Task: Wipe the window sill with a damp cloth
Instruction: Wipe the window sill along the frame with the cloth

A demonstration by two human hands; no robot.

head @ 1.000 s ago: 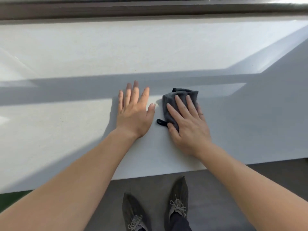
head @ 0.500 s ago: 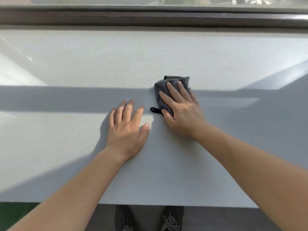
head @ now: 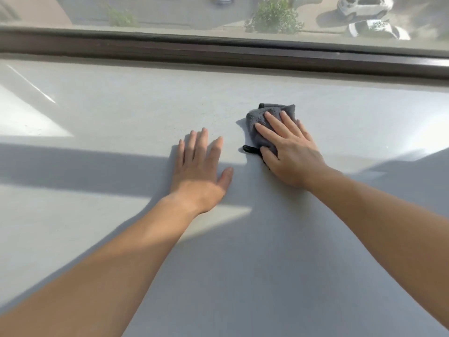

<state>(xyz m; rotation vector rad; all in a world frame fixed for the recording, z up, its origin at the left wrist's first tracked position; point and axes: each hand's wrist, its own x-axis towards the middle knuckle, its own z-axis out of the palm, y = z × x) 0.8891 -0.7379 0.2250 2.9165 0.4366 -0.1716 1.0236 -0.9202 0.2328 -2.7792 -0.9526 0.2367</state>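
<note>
1. Head view: the right hand (head: 290, 152) lies flat on a bunched grey cloth (head: 269, 117), fingers (head: 273, 121) spread, pressing it to the pale window sill (head: 109, 105).
2. Beside it, apart from the cloth, the left hand (head: 200, 171) rests palm-down, fingers splayed, holding nothing.
3. Farther back runs the dark window frame (head: 170, 48).

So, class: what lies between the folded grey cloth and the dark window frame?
Nothing: the head view shows only bare white window sill between the grey cloth and dark frame.
</note>
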